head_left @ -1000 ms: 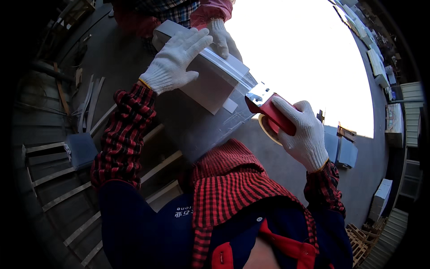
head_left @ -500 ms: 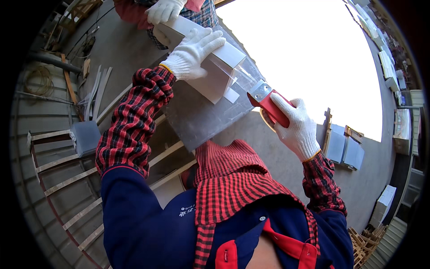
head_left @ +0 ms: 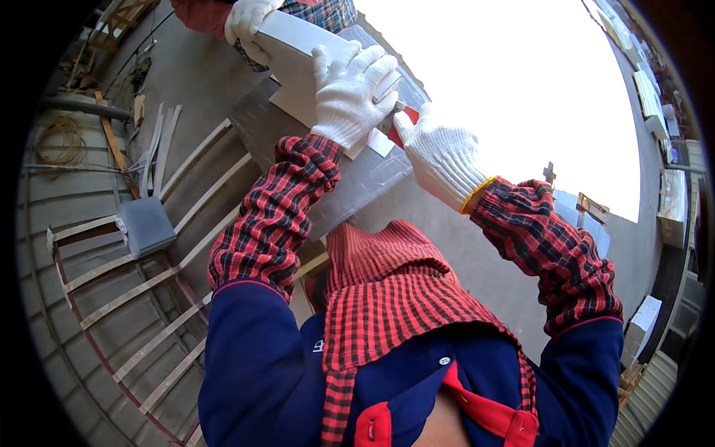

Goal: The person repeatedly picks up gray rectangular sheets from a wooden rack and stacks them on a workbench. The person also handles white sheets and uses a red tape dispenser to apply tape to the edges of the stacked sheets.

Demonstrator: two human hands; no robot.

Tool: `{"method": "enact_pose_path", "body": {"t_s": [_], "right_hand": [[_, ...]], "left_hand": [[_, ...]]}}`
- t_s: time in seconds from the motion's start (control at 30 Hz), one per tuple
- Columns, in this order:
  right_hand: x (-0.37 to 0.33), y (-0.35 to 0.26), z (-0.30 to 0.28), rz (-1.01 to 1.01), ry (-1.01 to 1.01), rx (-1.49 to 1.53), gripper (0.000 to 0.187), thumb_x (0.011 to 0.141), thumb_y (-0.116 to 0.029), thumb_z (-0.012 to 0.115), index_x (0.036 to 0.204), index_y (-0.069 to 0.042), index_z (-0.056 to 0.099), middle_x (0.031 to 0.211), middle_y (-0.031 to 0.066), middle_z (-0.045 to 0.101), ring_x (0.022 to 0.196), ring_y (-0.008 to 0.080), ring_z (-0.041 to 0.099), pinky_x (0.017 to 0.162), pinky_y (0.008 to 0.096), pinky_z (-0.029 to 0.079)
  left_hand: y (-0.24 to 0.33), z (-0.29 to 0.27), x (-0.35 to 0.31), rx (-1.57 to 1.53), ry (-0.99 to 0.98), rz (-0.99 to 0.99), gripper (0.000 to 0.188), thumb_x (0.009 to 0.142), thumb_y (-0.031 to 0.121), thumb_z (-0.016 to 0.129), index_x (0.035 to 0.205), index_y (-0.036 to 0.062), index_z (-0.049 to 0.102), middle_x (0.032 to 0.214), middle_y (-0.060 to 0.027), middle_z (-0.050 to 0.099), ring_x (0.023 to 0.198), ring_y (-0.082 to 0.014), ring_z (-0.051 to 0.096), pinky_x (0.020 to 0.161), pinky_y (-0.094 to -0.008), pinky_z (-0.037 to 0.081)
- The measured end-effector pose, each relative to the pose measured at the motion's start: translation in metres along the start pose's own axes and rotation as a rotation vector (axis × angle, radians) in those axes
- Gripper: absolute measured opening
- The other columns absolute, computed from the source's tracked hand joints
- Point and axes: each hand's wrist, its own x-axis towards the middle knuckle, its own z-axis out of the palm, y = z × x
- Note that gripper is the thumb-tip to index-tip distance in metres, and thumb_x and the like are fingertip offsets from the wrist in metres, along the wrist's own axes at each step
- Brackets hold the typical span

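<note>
White-gloved hands [head_left: 350, 95] — red tape dispenser [head_left: 411, 115] — red-and-black checked apron [head_left: 402, 316]

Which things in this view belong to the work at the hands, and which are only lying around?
Seemingly in the work:
white box-shaped piece, under the left hand
red tape dispenser, mostly hidden by the right hand
grey work surface, beneath

Apparently just lying about:
grey block, on the left
pale strips
thin coil
</note>
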Motion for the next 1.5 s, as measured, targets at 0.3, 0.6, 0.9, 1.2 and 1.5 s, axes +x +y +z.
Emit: {"method": "enact_pose_path", "body": {"t_s": [0.3,0.6,0.9,1.2,1.5], "right_hand": [[-0.052,0.004,0.099,-0.136,-0.484,0.296,0.030,0.081,-0.029,0.072,0.109,-0.024,0.078,0.099,0.0184,0.072,0.087,0.0326,0.072,0.074,0.0432,0.058],[0.094,-0.180,0.229,0.124,-0.310,1.171,0.052,0.081,-0.044,0.066,0.124,-0.015,0.067,0.109,0.0203,0.069,0.105,0.0417,0.067,0.090,0.0472,0.054],[0.057,-0.024,0.050,-0.141,-0.387,0.863,0.053,0.090,-0.048,0.065,0.127,-0.011,0.067,0.119,0.0154,0.069,0.103,0.0300,0.069,0.088,0.0437,0.056],[0.158,0.031,0.018,0.078,0.211,0.561,0.105,0.074,-0.043,0.082,0.158,-0.011,0.029,0.133,0.0282,0.060,0.109,0.0416,0.068,0.090,0.0458,0.058],[0.181,0.077,0.029,0.125,-0.044,0.848,0.098,0.078,-0.029,0.079,0.158,-0.004,0.028,0.140,0.0269,0.054,0.118,0.0357,0.063,0.097,0.0407,0.053]], "left_hand": [[-0.010,0.025,-0.011,-0.081,0.214,0.160,0.045,0.081,0.040,0.077,0.120,0.0227,0.063,0.129,-0.0058,0.055,0.123,-0.0283,0.049,0.105,-0.0578,0.033],[-0.023,0.021,-0.008,-0.102,-0.077,0.233,0.067,0.071,0.053,0.083,0.127,0.0270,0.056,0.145,-0.0103,0.046,0.137,-0.0377,0.038,0.112,-0.0632,0.023],[-0.039,-0.017,-0.134,-0.724,-0.090,-1.086,0.062,0.088,0.024,0.075,0.142,0.0038,0.050,0.137,-0.0233,0.056,0.125,-0.0362,0.058,0.106,-0.0440,0.047],[0.033,0.073,-0.143,-2.324,-0.369,-2.018,0.091,0.098,0.071,0.041,0.150,-0.0030,0.034,0.139,-0.0236,0.054,0.118,-0.0352,0.061,0.096,-0.0476,0.054],[0.073,0.238,-0.099,-2.590,1.882,-1.517,0.067,0.100,0.063,0.045,0.138,0.0084,0.055,0.135,-0.0068,0.061,0.124,-0.0276,0.058,0.103,-0.0485,0.051]]}}
